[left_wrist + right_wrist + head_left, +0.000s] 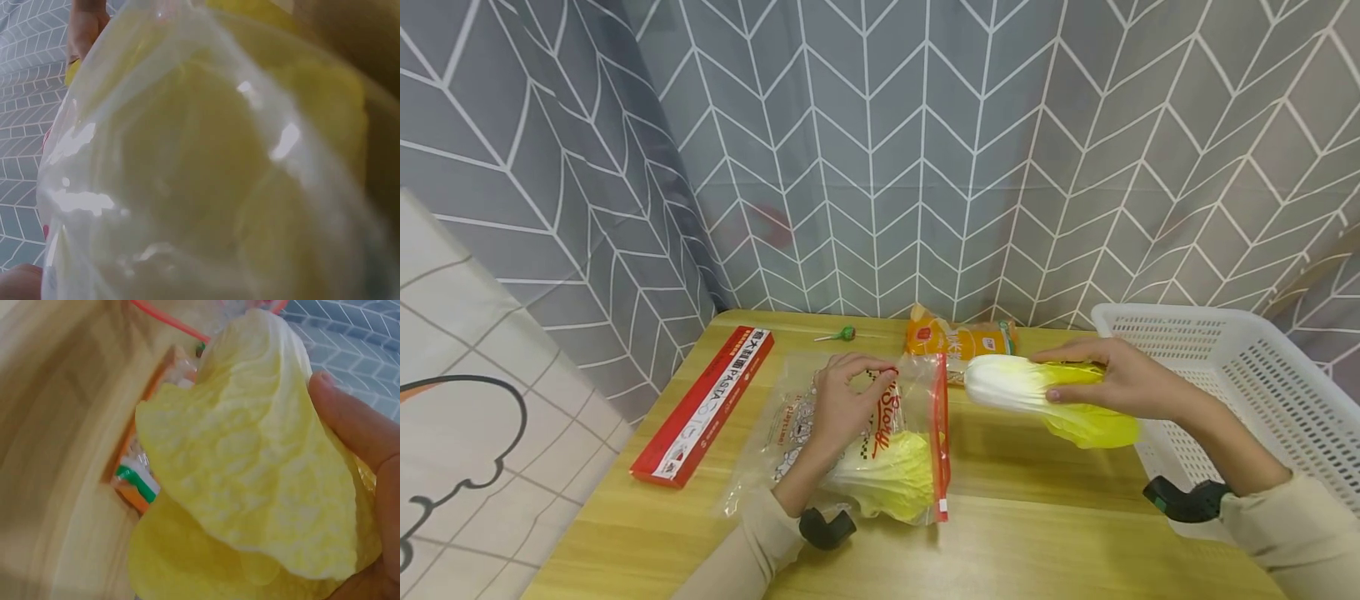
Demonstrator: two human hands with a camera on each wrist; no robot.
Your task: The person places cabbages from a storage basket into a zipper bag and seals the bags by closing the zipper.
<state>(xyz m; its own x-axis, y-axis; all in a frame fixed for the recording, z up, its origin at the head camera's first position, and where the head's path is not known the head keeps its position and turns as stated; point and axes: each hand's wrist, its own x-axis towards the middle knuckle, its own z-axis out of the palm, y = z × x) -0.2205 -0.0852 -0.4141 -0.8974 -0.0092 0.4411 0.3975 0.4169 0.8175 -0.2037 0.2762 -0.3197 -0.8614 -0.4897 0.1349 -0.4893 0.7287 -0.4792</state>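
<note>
My right hand [1108,379] grips a yellow-white cabbage [1037,392] above the wooden table, its white stem end pointing left toward the red zip edge of a clear bag [880,433]. In the right wrist view the cabbage's crinkled yellow leaves [250,487] fill the frame, with my fingers [350,419] at the right. My left hand [850,400] pinches the top of the zip bag near its opening. Another cabbage [887,475] lies inside the bag. The left wrist view shows only blurred clear plastic [187,175] over yellow.
A white perforated basket [1240,375] stands at the right edge of the table [1060,533]. A long red pasta box [707,404] lies at the left. An orange snack packet [955,337] and a green lollipop [844,334] sit at the back by the grey curtain.
</note>
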